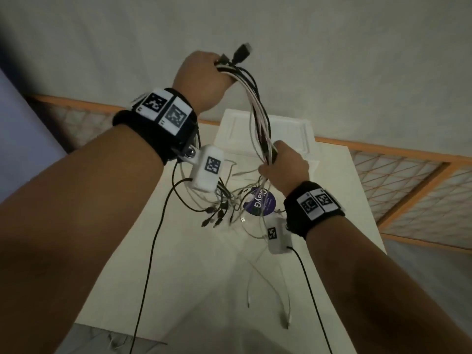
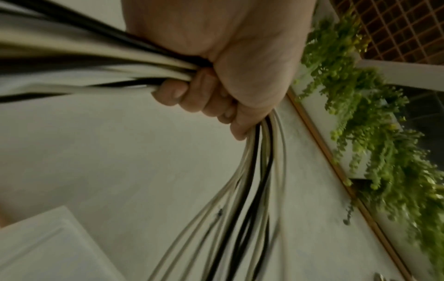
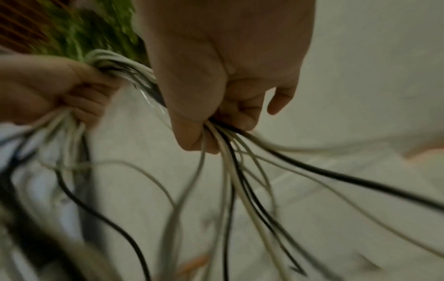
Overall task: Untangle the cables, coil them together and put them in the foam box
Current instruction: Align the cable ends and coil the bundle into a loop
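Both forearms fill the near view. Left hand raised, fingers curled tight round the cables, black plugs sticking out past its thumb side. Right hand lower, fingers closed round the same bundle; loose ends fan out below them. Foam box sits on the white table, just beyond the right knuckles.

One head view, two wrist views, all close on the cables.

The head camera looked down past both forearms at the white desk. Each wrist camera faced along its own palm, very near; the right one also caught the left hand, and all three shared the cables.
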A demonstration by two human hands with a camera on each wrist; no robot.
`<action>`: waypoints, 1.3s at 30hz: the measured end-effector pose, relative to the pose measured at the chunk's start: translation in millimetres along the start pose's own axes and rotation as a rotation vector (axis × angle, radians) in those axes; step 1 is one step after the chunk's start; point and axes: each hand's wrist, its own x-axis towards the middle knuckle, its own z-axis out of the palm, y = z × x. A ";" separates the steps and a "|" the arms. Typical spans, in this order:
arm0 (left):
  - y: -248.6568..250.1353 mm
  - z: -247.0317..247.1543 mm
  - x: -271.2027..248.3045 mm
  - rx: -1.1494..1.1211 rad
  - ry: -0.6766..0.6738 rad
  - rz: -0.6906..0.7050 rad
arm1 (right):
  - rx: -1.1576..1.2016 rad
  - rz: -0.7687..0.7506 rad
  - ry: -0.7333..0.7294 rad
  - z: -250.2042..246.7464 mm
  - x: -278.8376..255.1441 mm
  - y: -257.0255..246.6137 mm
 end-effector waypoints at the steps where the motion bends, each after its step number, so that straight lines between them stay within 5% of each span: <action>1: -1.2 -9.2 4.2 -0.016 0.029 -0.016 | -0.052 0.057 -0.057 7.2 -4.1 12.5; 4: -6.2 -34.7 16.5 -0.014 0.102 -0.060 | -0.162 0.173 -0.162 27.7 -22.9 54.4; 9: -13.2 -36.4 25.7 0.005 0.054 -0.131 | -0.109 0.261 -0.124 40.8 -41.3 88.8; 15: -29.8 -33.6 27.0 0.282 -0.083 0.067 | 0.056 0.421 -0.020 32.6 -36.5 136.3; 21: -38.7 -30.0 23.6 0.336 -0.131 0.128 | -0.444 0.320 0.012 25.2 -50.0 143.0; 26: -46.2 -33.8 23.3 0.357 -0.120 0.134 | -0.567 0.305 -0.330 59.5 -69.7 144.3; 31: -57.6 -26.9 16.2 0.345 -0.174 0.070 | -0.228 0.273 -0.785 49.5 -47.1 99.5; 35: -56.4 -7.2 2.5 0.443 -0.197 0.091 | -0.248 0.049 -0.592 -17.7 -20.2 26.6; 39: -54.5 11.5 -15.6 0.421 -0.171 0.097 | 0.244 -0.279 -0.076 -58.8 -12.8 -42.9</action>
